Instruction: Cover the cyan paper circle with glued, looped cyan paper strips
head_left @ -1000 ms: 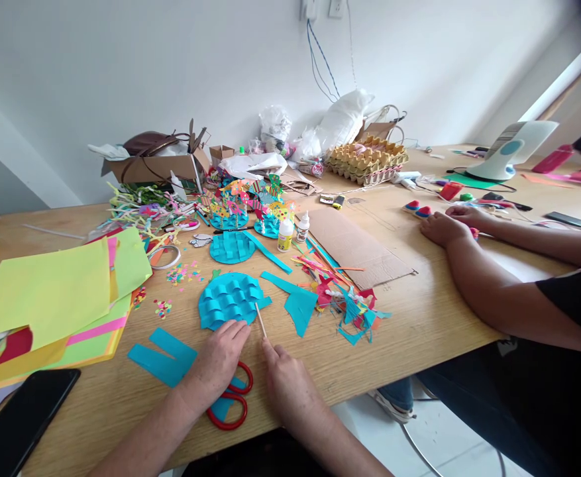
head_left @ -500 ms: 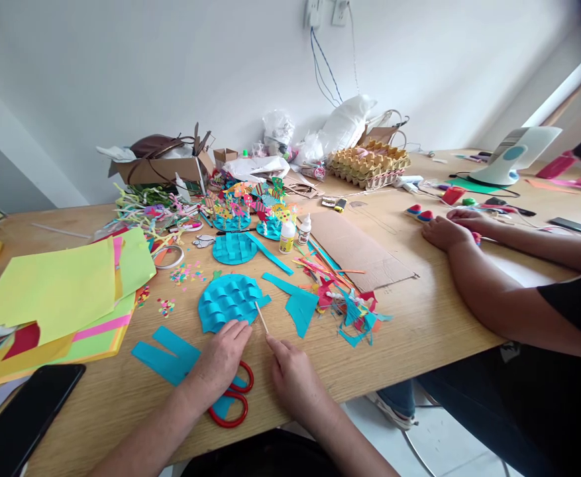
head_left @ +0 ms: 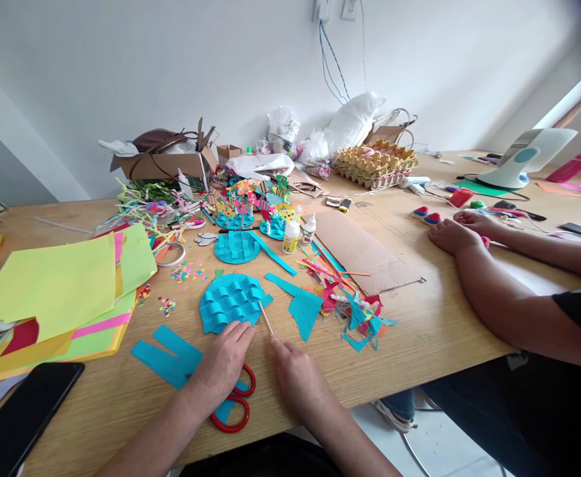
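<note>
My left hand (head_left: 224, 358) rests with its fingers lying flat on the near edge of a round blue paper piece (head_left: 229, 301) covered in raised wavy strips. Pinched in my right hand (head_left: 295, 374) is a thin white stick (head_left: 266, 319), its far tip touching the strip end at the disc's right edge. Beside my left wrist lie red-handled scissors (head_left: 238, 414), their blades hidden, over cut blue paper (head_left: 168, 354). A blue paper scrap (head_left: 305, 311) sits right of the disc. Behind it is a second round blue piece (head_left: 236, 248) with woven strips.
Two glue bottles (head_left: 291, 237) stand before small blue bases with colourful paper fish. A cardboard sheet (head_left: 369, 255) and paper scraps (head_left: 360, 311) lie to the right. Coloured paper (head_left: 46, 278) and a black phone (head_left: 32, 411) lie left. Another person's hands (head_left: 454, 235) work at right.
The view has shifted slightly, so most things appear a little further right. My left hand stays on the disc, and the stick remains in my right hand at its right edge.
</note>
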A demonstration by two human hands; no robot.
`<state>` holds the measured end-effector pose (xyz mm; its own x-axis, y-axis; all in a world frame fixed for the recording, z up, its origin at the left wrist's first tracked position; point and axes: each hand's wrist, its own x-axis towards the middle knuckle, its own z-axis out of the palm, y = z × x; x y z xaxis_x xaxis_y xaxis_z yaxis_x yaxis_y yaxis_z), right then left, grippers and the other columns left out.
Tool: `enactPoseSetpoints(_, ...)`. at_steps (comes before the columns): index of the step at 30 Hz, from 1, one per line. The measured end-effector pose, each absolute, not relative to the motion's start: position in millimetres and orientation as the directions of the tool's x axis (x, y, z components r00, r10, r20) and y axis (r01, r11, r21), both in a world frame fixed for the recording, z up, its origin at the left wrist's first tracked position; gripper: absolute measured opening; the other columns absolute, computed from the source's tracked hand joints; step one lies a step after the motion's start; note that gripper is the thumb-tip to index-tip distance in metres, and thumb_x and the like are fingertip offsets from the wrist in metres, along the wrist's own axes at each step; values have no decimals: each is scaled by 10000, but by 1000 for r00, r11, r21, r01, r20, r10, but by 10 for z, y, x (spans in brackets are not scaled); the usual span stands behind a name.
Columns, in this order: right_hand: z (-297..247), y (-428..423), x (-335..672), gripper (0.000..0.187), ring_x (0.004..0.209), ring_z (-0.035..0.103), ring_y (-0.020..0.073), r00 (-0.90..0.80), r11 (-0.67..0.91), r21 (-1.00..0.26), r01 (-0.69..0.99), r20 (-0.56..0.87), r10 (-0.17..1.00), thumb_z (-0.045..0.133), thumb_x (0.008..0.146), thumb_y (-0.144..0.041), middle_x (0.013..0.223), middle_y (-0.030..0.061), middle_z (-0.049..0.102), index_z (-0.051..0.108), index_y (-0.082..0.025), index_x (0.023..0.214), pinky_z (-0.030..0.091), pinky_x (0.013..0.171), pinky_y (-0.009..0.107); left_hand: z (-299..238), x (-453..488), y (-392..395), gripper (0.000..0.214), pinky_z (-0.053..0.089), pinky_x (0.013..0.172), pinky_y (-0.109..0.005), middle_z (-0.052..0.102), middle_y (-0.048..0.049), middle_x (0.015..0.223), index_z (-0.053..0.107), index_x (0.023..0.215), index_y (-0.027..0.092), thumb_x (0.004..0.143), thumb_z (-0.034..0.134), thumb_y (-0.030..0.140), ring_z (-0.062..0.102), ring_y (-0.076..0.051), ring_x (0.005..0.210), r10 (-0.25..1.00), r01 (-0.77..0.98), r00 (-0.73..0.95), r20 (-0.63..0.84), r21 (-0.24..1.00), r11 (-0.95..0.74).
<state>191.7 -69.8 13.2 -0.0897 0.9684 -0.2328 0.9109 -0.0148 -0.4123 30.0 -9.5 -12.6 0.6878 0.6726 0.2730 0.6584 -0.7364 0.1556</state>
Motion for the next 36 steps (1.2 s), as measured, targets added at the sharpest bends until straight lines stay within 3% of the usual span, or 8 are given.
enactPoseSetpoints(12,136,-688,1917,509,865,635,174,-99,-5,-405,914,-236,967,346,798,-20,1049,143,637,437,-138,1285,451,722,228,-153,288,-92,424,467,915,-368,615,-82,1120,550,1100,147,784,314,-9,530,-191,1073,680,667,679,276,154,-729)
enactPoseSetpoints(18,128,-709,1927,473,918,623,182,-91,-13,-518,856,-174,981,353,798,-26,1050,146,644,483,-99,1247,453,773,237,-139,308,-108,421,458,922,-374,613,-91,1116,554,1091,133,782,311,-17,530,-195,1066,681,669,678,278,153,-728)
enactPoseSetpoints(25,125,-739,2022,382,975,603,156,-4,8,-686,727,8,1000,350,847,-100,1089,111,646,563,-103,1165,439,841,225,-122,317,-118,418,451,930,-380,607,-105,1123,553,1095,110,777,315,-19,528,-205,1063,678,673,684,270,125,-729)
enactPoseSetpoints(36,109,-713,2002,436,949,613,183,-50,-21,-594,804,-103,993,361,791,-46,1001,139,666,549,-89,1182,448,817,237,-150,320,-123,415,460,917,-377,610,-107,1107,551,1092,108,789,297,-16,530,-207,1055,683,682,673,283,118,-722)
